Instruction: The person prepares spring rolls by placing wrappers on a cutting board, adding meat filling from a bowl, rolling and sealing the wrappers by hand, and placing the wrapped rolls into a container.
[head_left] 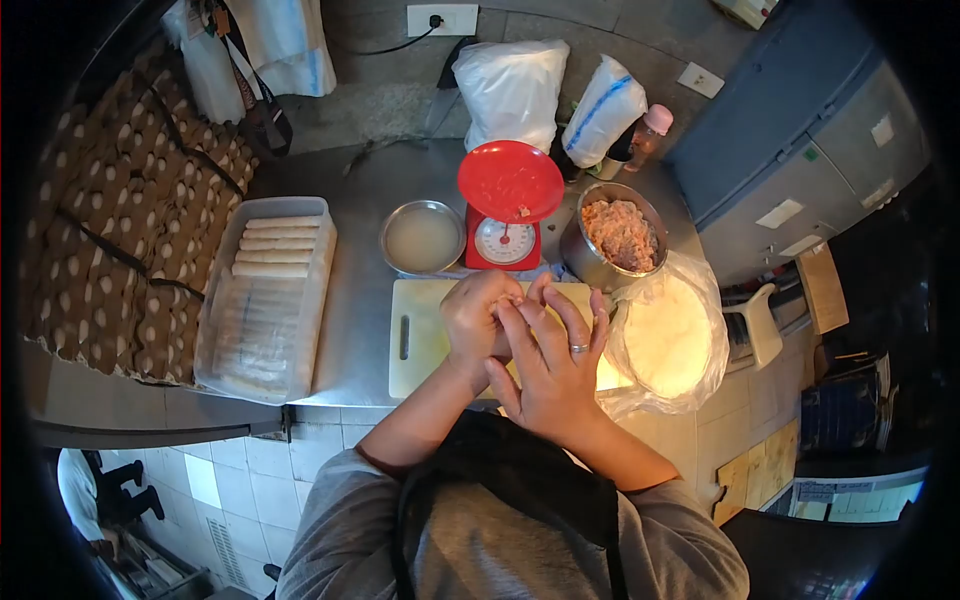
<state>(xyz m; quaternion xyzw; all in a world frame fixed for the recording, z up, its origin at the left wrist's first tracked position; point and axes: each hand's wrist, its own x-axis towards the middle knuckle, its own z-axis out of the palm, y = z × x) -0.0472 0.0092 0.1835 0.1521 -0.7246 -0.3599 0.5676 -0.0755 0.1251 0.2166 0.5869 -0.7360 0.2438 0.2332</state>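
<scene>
Over a pale cutting board [420, 320], my two hands meet. My left hand [480, 315] is closed, its fingers pressed together at the fingertips of the other; whether something is between them is too small to tell. My right hand [552, 355], with a ring, has its fingers spread and holds nothing. Just right of the board lies a stack of round pale wrappers [668, 335] in clear plastic. Behind the hands are a red scale [505, 235] with a tilted red pan [510, 182], a metal pot of orange-pink filling [620, 235] and a bowl of whitish liquid [423, 238].
A plastic container [265, 300] of pale rolls stands left on the steel counter [355, 330], beside stacked egg trays [130, 220]. White bags [510, 95] and a pink-capped bottle [650, 135] stand at the back. A metal cabinet [800, 150] is right. Another person [80, 490] is at lower left.
</scene>
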